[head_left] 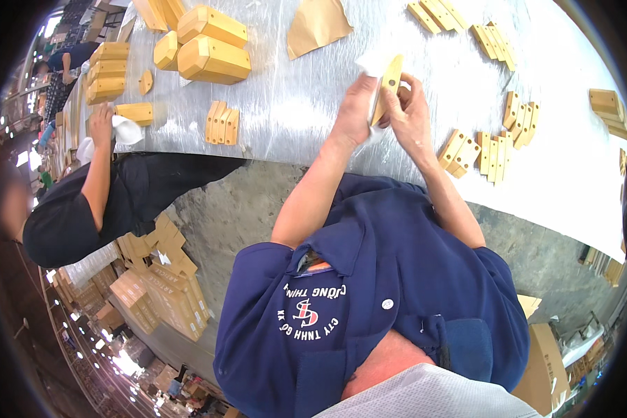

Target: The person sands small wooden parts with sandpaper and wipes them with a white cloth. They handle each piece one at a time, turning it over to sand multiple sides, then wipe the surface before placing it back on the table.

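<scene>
Above the table, both my hands are closed round a small pale wooden piece (389,85) with a dark hole in its face, held tilted on edge. My right hand (411,120) grips its right side with thumb and fingers. At its left side, my left hand (355,115) holds a soft white cloth (375,64) against the wood; most of these fingers are hidden. Nearest to my right hand on the table lie short wooden blocks with holes (460,153). Left of my hands stands a row of similar small blocks (221,123).
The table (285,104) is covered with clear plastic film. Larger wooden blocks (212,45) stand at the far left, and a torn brown paper piece (318,28) lies at the back. On the left, a co-worker's hand (101,122) is beside a wooden block. Cardboard boxes (161,299) stand on the floor.
</scene>
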### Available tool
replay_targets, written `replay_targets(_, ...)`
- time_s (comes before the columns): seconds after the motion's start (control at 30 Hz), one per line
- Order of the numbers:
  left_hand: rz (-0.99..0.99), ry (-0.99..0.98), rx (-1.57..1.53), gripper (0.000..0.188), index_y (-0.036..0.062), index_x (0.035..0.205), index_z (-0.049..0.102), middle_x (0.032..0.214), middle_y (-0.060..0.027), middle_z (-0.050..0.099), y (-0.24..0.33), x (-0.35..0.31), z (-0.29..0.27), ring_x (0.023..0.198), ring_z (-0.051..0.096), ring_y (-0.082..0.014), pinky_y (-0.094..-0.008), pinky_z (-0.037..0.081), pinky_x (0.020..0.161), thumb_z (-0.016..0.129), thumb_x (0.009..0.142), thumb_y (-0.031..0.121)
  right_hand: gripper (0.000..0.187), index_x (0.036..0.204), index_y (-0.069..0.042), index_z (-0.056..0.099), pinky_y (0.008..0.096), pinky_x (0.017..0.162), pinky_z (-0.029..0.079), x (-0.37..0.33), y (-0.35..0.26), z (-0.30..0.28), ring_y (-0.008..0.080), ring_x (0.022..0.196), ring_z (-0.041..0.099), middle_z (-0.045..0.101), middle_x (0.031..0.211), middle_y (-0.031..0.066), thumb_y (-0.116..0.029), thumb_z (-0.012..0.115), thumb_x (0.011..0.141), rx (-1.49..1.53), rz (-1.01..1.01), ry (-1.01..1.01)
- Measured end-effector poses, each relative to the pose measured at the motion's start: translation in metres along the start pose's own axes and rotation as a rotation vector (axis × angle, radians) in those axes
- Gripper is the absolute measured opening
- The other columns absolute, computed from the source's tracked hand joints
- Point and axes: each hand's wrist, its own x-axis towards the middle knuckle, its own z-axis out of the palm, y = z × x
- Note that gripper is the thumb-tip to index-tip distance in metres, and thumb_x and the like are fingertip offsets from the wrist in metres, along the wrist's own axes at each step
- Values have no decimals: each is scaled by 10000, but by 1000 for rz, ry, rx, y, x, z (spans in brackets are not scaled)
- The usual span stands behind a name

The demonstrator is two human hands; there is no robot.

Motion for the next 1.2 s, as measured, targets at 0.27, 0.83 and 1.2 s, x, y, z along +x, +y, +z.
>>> replay_targets(0.27,577,364,1375,259,-4,1173,649,1307,-186,537,-11,-17,34,1071,635,-277,-337,557,789,563,966,124,309,1175,56,543,319,741,601,13,5,-18,191,875,662,630,1054,141,-180,442,1003,201,258,-248)
replay_targets(0.83,482,262,1403,188,50,1008,736,836,-84,724,16,-50,55,705,662,-134,-273,515,638,701,825,27,293,895,-60,640,218,407,386,37,7,-30,69,482,481,565,688,3,-332,570,978,306,139,81)
replay_targets(1.2,844,378,2009,314,152,1120,697,1244,-130,593,5,-36,79,1320,382,-358,-615,317,980,618,877,335,293,1165,-66,534,175,653,497,2,-29,5,56,796,581,608,910,6,-286,381,1046,657,492,-53)
